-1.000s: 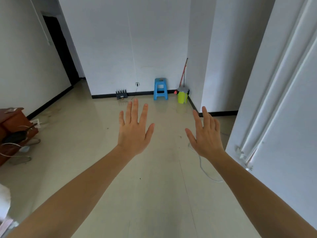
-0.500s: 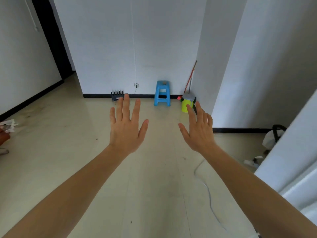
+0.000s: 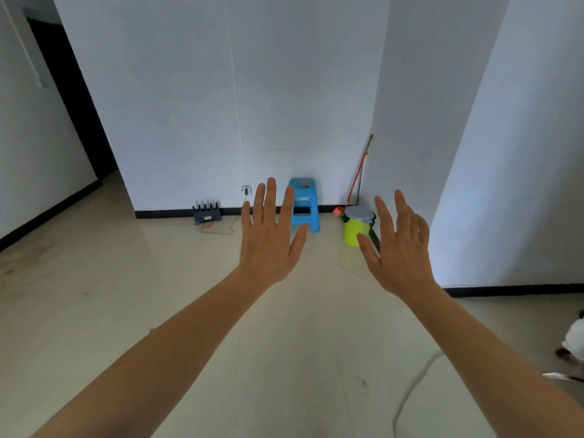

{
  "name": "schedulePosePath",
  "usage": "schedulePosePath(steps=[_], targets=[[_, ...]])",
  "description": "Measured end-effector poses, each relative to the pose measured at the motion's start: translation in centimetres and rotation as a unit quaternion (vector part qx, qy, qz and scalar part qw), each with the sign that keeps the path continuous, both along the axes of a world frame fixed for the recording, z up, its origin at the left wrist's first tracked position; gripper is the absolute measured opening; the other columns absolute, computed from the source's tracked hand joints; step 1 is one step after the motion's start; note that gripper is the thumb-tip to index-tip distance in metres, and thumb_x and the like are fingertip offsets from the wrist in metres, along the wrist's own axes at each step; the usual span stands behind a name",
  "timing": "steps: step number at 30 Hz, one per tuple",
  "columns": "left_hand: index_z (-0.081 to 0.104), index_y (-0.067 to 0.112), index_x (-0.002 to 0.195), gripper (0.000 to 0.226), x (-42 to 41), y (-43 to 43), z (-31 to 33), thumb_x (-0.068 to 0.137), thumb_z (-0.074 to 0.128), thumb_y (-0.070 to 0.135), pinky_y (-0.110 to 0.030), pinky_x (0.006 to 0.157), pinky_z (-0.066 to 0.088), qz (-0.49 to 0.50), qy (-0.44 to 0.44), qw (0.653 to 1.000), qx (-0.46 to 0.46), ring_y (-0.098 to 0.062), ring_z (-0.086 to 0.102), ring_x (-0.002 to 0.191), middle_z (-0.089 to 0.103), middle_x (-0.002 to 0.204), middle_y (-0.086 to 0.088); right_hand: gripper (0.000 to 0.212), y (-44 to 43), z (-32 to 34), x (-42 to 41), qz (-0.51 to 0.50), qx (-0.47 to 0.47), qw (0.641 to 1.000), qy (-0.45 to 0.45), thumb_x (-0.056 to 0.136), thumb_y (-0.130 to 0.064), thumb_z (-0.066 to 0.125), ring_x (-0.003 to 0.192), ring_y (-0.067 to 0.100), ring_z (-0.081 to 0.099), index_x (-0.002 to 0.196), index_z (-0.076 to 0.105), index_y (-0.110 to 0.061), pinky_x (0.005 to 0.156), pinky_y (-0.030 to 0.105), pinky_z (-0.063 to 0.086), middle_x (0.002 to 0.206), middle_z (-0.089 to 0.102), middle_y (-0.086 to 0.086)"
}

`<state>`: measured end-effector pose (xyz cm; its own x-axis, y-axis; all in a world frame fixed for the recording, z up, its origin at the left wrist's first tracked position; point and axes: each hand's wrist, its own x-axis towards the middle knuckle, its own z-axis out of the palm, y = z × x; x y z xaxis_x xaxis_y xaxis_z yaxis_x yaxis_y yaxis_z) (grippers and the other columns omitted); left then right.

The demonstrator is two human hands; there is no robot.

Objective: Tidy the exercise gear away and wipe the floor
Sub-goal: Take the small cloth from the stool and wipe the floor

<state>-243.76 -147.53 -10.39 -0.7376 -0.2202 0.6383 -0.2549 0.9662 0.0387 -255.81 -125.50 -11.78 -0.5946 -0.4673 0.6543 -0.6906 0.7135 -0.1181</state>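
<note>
Floor [image 3: 158, 295]: the surface to be wiped. It is pale glossy tile running from beneath my view to the far wall, with faint dark marks at the left, and it lies under both outstretched arms.
Room: white walls [image 3: 189, 90] edged by a black skirting [image 3: 164, 213]. I see a dark doorway [image 3: 72, 99] at far left and a white pillar [image 3: 505, 153] projecting at right.
Left hand [image 3: 268, 245]: raised with its back toward me, fingers straight and spread, holding nothing.
Right hand [image 3: 398, 251]: raised beside it and apart from it, fingers extended and slightly relaxed, holding nothing.
Bucket [image 3: 355, 230]: yellow-green, standing on the floor in the corner. A grey lid [image 3: 358, 213] covers it, so I cannot tell its contents.
Long-handled tool [image 3: 358, 175]: a red shaft leaning in the corner behind the bucket. I cannot tell whether it is a mop or a broom.
Stool [image 3: 305, 205]: blue plastic, against the far wall between router and bucket. A small item on its seat is too small to identify.
Router [image 3: 207, 213]: black with upright antennas, on the floor against the skirting.
Cable [image 3: 410, 390]: pale, curving over the floor at lower right.
Bag [image 3: 575, 339]: white, cut by the right edge and blurred.
</note>
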Motion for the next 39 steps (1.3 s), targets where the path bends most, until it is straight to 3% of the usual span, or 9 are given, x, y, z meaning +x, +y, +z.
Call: schedulePosePath(steps=[4, 10, 15, 20, 27, 39], targets=[[0.007, 0.017, 0.157, 0.069, -13.1, -5.7, 2.0, 0.100, 0.014, 0.056, -0.057, 0.117, 0.018, -0.002, -0.001, 1.000, -0.010, -0.034, 0.002, 0.150, 0.001, 0.163, -0.016, 0.071, -6.4, 0.8, -13.5, -0.012, -0.005, 1.000, -0.015, 0.099, -0.055, 0.035, 0.146, 0.035, 0.024, 0.157, 0.017, -0.019, 0.116, 0.051, 0.020, 0.163, 0.008, 0.017], [0.014, 0.015, 0.156, 0.067, -27.8, -16.6, 6.5, 0.102, 0.028, 0.051, -0.058, 0.117, 0.016, 0.009, 0.057, 0.997, -0.049, -0.037, 0.004, 0.150, 0.006, 0.162, -0.020, 0.077, -18.4, 3.3, -29.7, -0.015, -0.021, 1.000, -0.017, 0.099, -0.058, 0.038, 0.151, 0.033, 0.007, 0.158, 0.006, -0.020, 0.121, 0.054, 0.012, 0.165, 0.000, 0.015], [0.014, 0.018, 0.156, 0.066, -38.4, -27.1, 6.5, 0.102, 0.028, 0.052, -0.057, 0.118, 0.012, 0.053, 0.102, 0.993, -0.040, -0.037, 0.003, 0.150, 0.004, 0.162, -0.019, 0.075, -29.1, 4.3, -41.6, -0.006, -0.037, 0.998, 0.043, 0.100, -0.060, 0.033, 0.152, 0.034, 0.003, 0.158, 0.010, -0.018, 0.122, 0.051, 0.006, 0.164, 0.001, 0.018], [0.014, 0.018, 0.156, 0.066, -48.9, -37.2, 5.3, 0.102, 0.027, 0.052, -0.057, 0.118, 0.012, 0.050, 0.124, 0.991, -0.027, -0.038, 0.003, 0.150, 0.004, 0.162, -0.020, 0.076, -39.7, 4.1, -53.0, -0.022, -0.055, 0.997, 0.052, 0.100, -0.061, 0.030, 0.152, 0.033, 0.003, 0.158, 0.009, -0.018, 0.120, 0.054, 0.009, 0.164, 0.000, 0.018], [0.007, 0.019, 0.157, 0.067, -68.6, -51.0, 5.2, 0.102, 0.023, 0.053, -0.057, 0.118, 0.011, 0.017, 0.052, 0.998, 0.018, -0.033, -0.004, 0.150, -0.003, 0.163, -0.016, 0.075, -51.9, 4.0, -70.7, -0.026, -0.019, 0.999, 0.037, 0.100, -0.058, 0.036, 0.152, 0.032, 0.004, 0.158, 0.010, -0.018, 0.121, 0.054, 0.010, 0.164, 0.001, 0.018], [-0.001, 0.018, 0.157, 0.071, -105.3, -67.6, -5.9, 0.099, 0.015, 0.056, -0.057, 0.118, 0.015, -0.013, -0.117, 0.991, 0.063, -0.031, -0.004, 0.151, -0.009, 0.163, -0.013, 0.075, -66.8, -7.2, -106.6, -0.038, 0.043, 0.994, -0.096, 0.099, -0.057, 0.030, 0.151, 0.035, 0.005, 0.158, 0.001, -0.020, 0.120, 0.055, 0.015, 0.164, -0.006, 0.016]])
